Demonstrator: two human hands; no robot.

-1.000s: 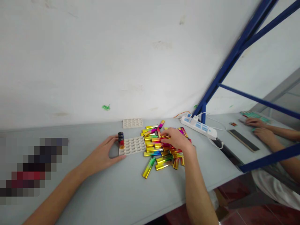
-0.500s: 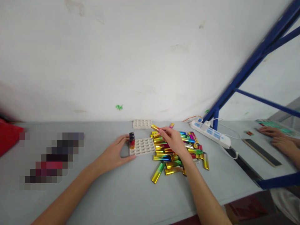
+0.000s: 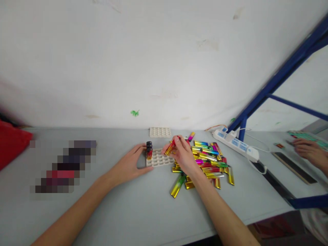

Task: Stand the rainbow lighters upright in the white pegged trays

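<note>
A white tray (image 3: 164, 160) with rows of round holes lies on the table. At its left end, several lighters (image 3: 149, 153) with black tops and red-gold bodies stand upright in a row. My left hand (image 3: 129, 165) spans that end, thumb at the front corner and fingertips beside the standing lighters. My right hand (image 3: 183, 153) pinches a red and gold lighter (image 3: 169, 149), tilted, above the tray's right part. To the right lies a loose pile of shiny lighters (image 3: 208, 157) in gold, blue, green and pink, partly hidden by my right hand.
Behind, a second white tray (image 3: 160, 132) lies near the wall. A power strip (image 3: 235, 145) with cables and a blue metal frame (image 3: 256, 102) stand right. Beyond it are another person's hands (image 3: 310, 150) and a dark flat bar (image 3: 293, 167). A red object (image 3: 12, 143) lies far left.
My right hand has come from the pile's back edge left and towards me, over the tray, with the lighter now tilted. The left hand stays at the tray's end. The view has shifted slightly.
</note>
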